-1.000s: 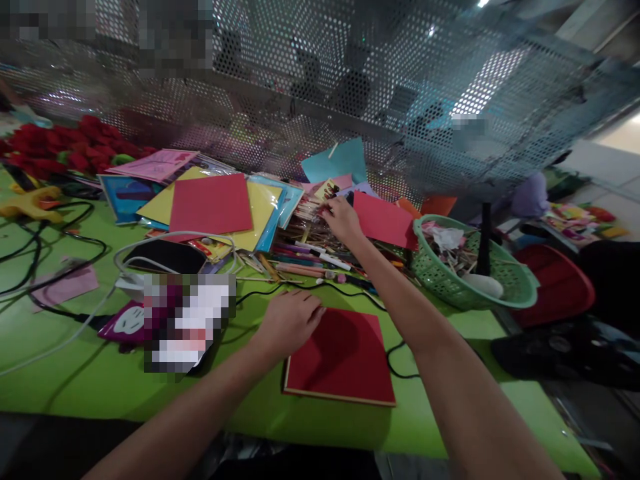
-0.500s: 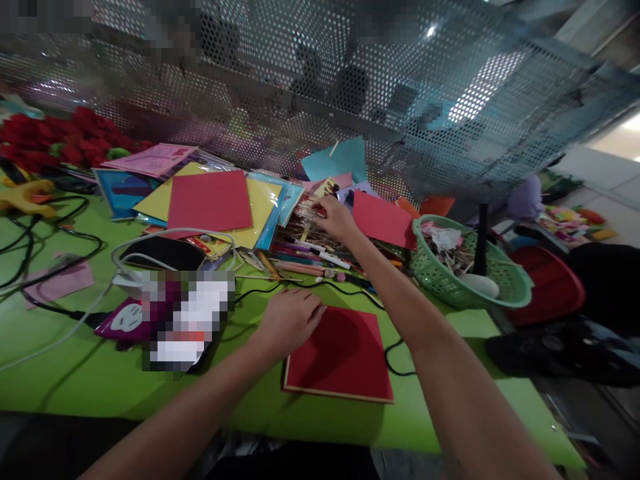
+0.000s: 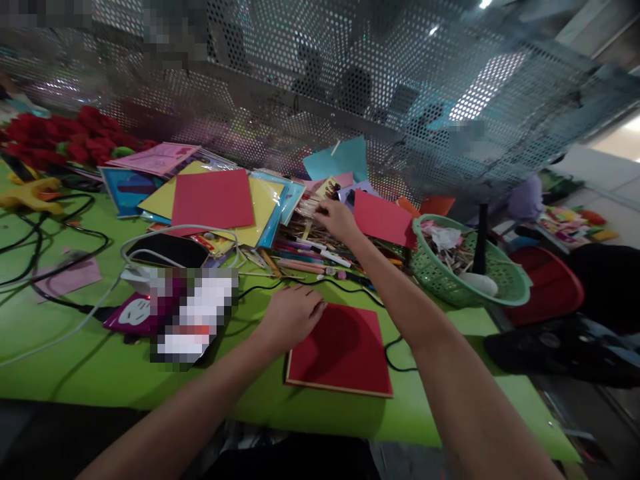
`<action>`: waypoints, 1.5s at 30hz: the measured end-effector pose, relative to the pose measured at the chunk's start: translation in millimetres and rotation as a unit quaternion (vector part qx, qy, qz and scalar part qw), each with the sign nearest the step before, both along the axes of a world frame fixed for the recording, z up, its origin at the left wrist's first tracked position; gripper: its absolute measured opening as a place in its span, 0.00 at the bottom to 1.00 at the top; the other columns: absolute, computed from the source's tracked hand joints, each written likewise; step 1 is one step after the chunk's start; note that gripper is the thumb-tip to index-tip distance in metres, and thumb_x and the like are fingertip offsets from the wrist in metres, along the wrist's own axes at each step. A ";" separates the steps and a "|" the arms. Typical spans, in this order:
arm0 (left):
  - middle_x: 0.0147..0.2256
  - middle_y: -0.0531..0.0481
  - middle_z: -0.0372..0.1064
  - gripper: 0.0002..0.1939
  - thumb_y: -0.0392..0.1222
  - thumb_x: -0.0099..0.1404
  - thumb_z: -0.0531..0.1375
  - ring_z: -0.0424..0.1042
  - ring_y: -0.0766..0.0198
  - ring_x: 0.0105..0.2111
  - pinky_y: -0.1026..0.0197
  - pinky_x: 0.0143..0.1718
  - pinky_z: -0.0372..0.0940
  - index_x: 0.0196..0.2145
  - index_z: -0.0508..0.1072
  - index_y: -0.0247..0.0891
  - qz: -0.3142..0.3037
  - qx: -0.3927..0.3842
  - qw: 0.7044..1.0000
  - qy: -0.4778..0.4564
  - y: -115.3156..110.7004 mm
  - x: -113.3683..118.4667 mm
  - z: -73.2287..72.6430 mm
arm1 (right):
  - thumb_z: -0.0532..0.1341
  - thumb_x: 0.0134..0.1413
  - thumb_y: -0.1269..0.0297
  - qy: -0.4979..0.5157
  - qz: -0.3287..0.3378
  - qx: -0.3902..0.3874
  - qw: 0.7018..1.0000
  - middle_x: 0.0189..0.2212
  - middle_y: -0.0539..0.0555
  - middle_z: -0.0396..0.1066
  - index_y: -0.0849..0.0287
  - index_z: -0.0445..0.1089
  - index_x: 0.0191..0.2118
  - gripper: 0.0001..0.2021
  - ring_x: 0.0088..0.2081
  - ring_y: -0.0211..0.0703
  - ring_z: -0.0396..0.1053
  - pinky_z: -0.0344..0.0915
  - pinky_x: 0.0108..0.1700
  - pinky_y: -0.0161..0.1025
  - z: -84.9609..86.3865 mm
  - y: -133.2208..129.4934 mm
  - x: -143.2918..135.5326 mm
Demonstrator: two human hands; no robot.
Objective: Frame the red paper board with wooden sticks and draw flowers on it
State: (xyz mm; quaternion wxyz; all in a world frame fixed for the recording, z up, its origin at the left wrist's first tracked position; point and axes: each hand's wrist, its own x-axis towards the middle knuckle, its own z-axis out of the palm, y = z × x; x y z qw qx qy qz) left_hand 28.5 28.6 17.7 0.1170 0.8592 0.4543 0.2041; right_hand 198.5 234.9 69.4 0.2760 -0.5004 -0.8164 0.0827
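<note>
A square red board (image 3: 345,350) with pale edges, perhaps a stack of card, lies flat on the green table. My left hand (image 3: 295,313) rests palm down at its upper left corner, fingers together and bent down a little, holding nothing that shows. Farther back, my right hand (image 3: 336,219) reaches into a pile of thin sticks and clear plastic wrapping (image 3: 307,204). Its thumb and fingers are pinched together there; what is between them is too small to make out. Several pens and pencils (image 3: 320,253) lie just in front of that pile.
A green basket (image 3: 435,277) of scraps stands at the right. Coloured cards (image 3: 213,200) are piled at the back left, beside red flowers (image 3: 70,137). A phone (image 3: 203,320), a purple power strip (image 3: 135,313) and cables lie on the left. A perforated metal screen (image 3: 320,87) rises behind.
The view has shifted slightly. My right hand stays at the sticks, its fingers drawn closer together. My left hand remains at the red board's corner.
</note>
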 end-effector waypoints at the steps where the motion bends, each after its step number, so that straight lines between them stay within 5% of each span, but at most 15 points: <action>1: 0.35 0.45 0.77 0.14 0.42 0.75 0.54 0.75 0.56 0.39 0.57 0.40 0.65 0.40 0.80 0.40 0.001 -0.001 1.000 0.001 -0.1 0.1 0.7 | 0.60 0.58 0.65 0.010 -0.004 0.003 1.000 0.36 0.55 0.76 0.58 0.72 0.34 0.04 0.39 0.48 0.71 0.64 0.45 0.42 1.2 0.3 -0.7; 8: 0.36 0.45 0.78 0.13 0.42 0.75 0.55 0.76 0.56 0.40 0.57 0.41 0.65 0.40 0.79 0.40 0.003 -0.002 1.000 0.001 -0.5 -0.7 3.4 | 0.54 0.63 0.61 0.071 0.043 -0.057 0.995 0.35 0.54 0.77 0.61 0.72 0.41 0.12 0.36 0.44 0.72 0.66 0.43 0.40 5.3 8.7 -11.1; 14: 0.37 0.45 0.78 0.11 0.41 0.74 0.56 0.76 0.56 0.40 0.56 0.40 0.65 0.39 0.79 0.40 -0.003 0.003 1.000 -0.007 -1.3 -1.4 1.1 | 0.63 0.55 0.68 -0.011 0.119 -0.125 0.985 0.33 0.49 0.80 0.57 0.79 0.36 0.07 0.38 0.43 0.76 0.68 0.45 0.38 -2.4 -6.8 -9.8; 20: 0.35 0.45 0.78 0.11 0.41 0.74 0.56 0.76 0.56 0.39 0.57 0.40 0.65 0.37 0.79 0.39 0.000 0.007 1.000 -0.018 -2.2 -0.7 1.1 | 0.52 0.58 0.77 -0.043 0.039 -0.076 0.995 0.41 0.55 0.78 0.60 0.76 0.48 0.19 0.36 0.42 0.77 0.70 0.43 0.39 6.5 -3.8 2.1; 27: 0.37 0.46 0.79 0.11 0.41 0.74 0.56 0.76 0.56 0.39 0.56 0.41 0.66 0.39 0.79 0.40 0.006 0.009 1.000 -0.015 -0.1 -1.5 -1.2 | 0.61 0.54 0.74 -0.115 -0.031 0.021 0.993 0.53 0.63 0.72 0.59 0.75 0.45 0.13 0.50 0.56 0.72 0.68 0.52 0.49 2.5 -5.3 -20.0; 40: 0.38 0.46 0.78 0.11 0.43 0.75 0.55 0.77 0.56 0.41 0.56 0.42 0.67 0.40 0.78 0.40 0.000 0.002 1.000 -0.008 -2.9 -1.9 1.8 | 0.62 0.59 0.68 -0.177 -0.094 0.064 0.978 0.47 0.61 0.79 0.56 0.74 0.45 0.09 0.47 0.55 0.75 0.69 0.46 0.46 11.1 4.3 -21.7; 45: 0.39 0.47 0.77 0.11 0.44 0.76 0.56 0.76 0.58 0.43 0.52 0.47 0.70 0.42 0.77 0.38 -0.002 -0.016 1.000 0.019 -2.5 -2.0 3.4 | 0.64 0.61 0.63 -0.211 -0.110 0.038 0.971 0.47 0.70 0.78 0.63 0.71 0.55 0.18 0.46 0.61 0.76 0.70 0.46 0.50 3.4 4.1 -35.2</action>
